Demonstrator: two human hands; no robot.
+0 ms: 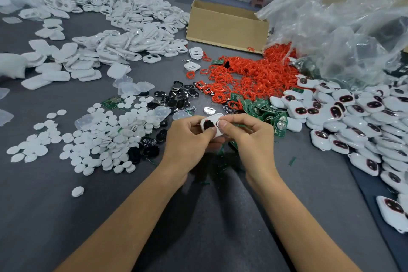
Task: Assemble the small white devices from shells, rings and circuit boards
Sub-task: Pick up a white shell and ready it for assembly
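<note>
A small white shell (212, 125) is held at the centre of the frame, pinched between the left hand (189, 141) and the right hand (249, 137), fingers curled round it. Red rings (245, 77) are heaped above centre, green circuit boards (262, 110) just right of the hands, finished devices (353, 117) at right on the grey worktop (66, 216).

1. One wide-angle view, worn on the person's head, faces forward and down over the grey table (66, 216).
2. It is close to the left hand (187, 139) and right hand (251, 137), mid-frame.
</note>
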